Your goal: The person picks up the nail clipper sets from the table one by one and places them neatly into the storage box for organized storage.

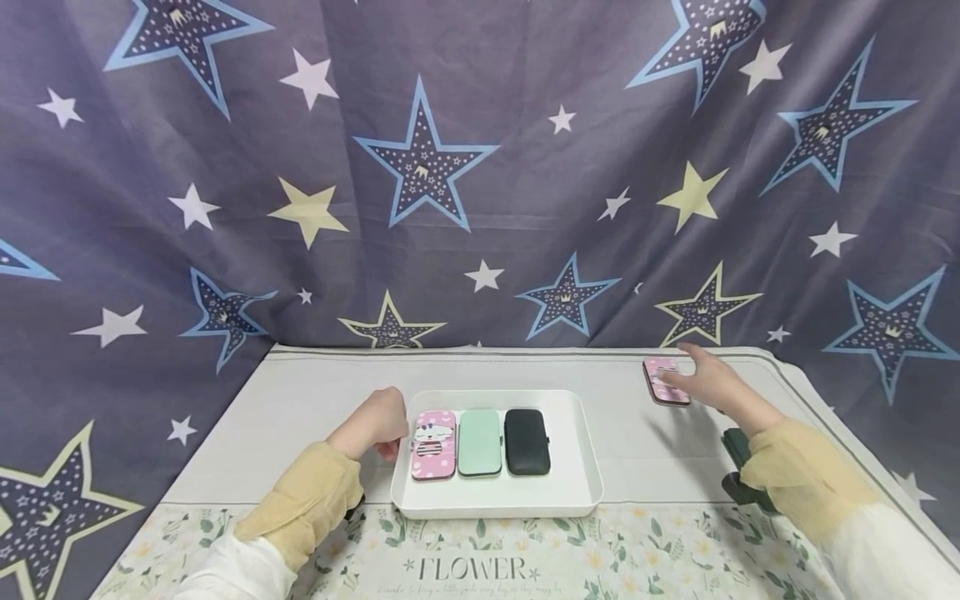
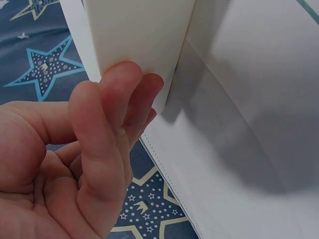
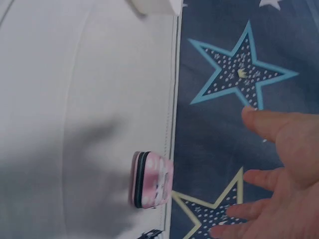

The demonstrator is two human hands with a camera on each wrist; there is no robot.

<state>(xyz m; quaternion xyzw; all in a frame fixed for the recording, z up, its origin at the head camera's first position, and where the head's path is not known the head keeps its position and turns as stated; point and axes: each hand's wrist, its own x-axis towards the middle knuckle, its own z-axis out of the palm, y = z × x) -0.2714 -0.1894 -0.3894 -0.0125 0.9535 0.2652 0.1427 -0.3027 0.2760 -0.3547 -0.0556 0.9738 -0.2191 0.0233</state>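
The small pink rounded case with a printed picture [image 3: 153, 181] lies near the white cover's [image 1: 480, 368] far edge, part of its print masked by fingers in the head view. Above it hangs the right hand [image 1: 716, 383], fingers well spread, holding nothing! Over to the shallow white rectangular tray [image 1: 495, 507], cut off in the left wrist view: the left hand's [image 1: 378, 419] loosely bent fingertips seem to touch its outer wall, gripping nothing. A dark green object [image 1: 737, 450] sits half hidden under the right sleeve [image 1: 802, 479], its shape unclear.
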